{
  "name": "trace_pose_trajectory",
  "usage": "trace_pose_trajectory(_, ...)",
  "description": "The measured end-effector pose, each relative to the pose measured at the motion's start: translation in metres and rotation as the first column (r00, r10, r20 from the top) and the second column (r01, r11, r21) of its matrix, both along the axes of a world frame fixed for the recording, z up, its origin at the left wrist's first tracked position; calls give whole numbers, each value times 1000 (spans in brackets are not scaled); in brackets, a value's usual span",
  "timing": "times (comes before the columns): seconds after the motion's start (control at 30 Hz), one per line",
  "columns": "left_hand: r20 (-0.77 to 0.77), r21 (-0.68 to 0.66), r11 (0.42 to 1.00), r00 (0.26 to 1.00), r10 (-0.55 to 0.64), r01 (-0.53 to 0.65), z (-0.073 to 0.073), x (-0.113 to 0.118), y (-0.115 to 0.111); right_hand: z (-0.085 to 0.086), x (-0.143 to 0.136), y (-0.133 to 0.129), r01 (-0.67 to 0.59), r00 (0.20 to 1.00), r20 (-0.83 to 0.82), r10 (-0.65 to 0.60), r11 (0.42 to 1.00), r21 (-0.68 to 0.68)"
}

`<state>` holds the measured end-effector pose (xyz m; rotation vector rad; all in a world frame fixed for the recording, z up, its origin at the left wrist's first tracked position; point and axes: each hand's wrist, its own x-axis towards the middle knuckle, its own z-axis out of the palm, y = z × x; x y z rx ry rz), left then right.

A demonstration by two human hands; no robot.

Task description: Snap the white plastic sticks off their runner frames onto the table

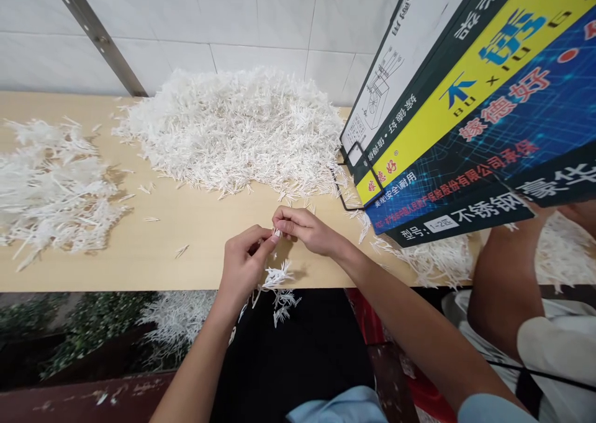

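With left hand (243, 258) and right hand (315, 230), pinching a small white piece (277, 231) at the fingertips, too covered to make out fully. Beyond, across the desk (139, 261), facing a heap of white branched strips (233, 137), beside a Chinese-lettered carton (456, 143) cut off at right.

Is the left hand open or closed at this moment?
Closed: the left hand is curled, its thumb pressed in to pinch white pieces close beside the right hand.

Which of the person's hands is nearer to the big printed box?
Right. The right hand is apart from the box, to its left; the left hand is farther left, with the right hand between it and the box.
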<state>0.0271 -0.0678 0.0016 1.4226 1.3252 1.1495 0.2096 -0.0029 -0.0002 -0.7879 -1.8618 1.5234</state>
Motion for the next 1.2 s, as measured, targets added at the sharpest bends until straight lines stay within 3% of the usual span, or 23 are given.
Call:
trace_pose_trajectory(0.1, 12, -2, 1000, 1000, -18, 18, 0, -4, -2, 0, 3, 2, -7, 998, -69, 2, 998, -70)
trace_pose_trajectory(0.2, 46, 5, 1000, 999, -25, 25, -3, -10, -7, 1, 6, 9, 104, 942, -291, -165, 972, -213)
trace_pose_trajectory(0.27, 74, -20, 1000, 997, 22, -21, -6, -12, -9, 0, 6, 13, 168, 902, -348, -256, 950, -264)
trace_pose_trajectory(0.37, 120, -120, 987, 985, 120, -106, -9, -10, -7, -2, 1, 16, 219, 933, -250, -260, 959, -183)
trace_pose_trajectory(0.5, 110, -180, 974, 981, 159, -137, -10, -5, -3, -3, -4, 14, 327, 909, -229, -349, 936, -130)
trace_pose_trajectory(0.73, 44, -160, 958, 968, 247, -238, -5, -1, 1, 3, -2, 8, 244, 922, -274, -275, 959, -144)
trace_pose_trajectory(0.97, 86, -72, 988, 986, 142, -136, -1, 0, -3, 2, -5, 2, 177, 967, -167, -193, 979, -104)
trace_pose_trajectory(1.2, 3, 20, 989, 990, 144, -144, -3, -2, -5, 1, -5, -2, 179, 974, -121, -191, 979, -97)
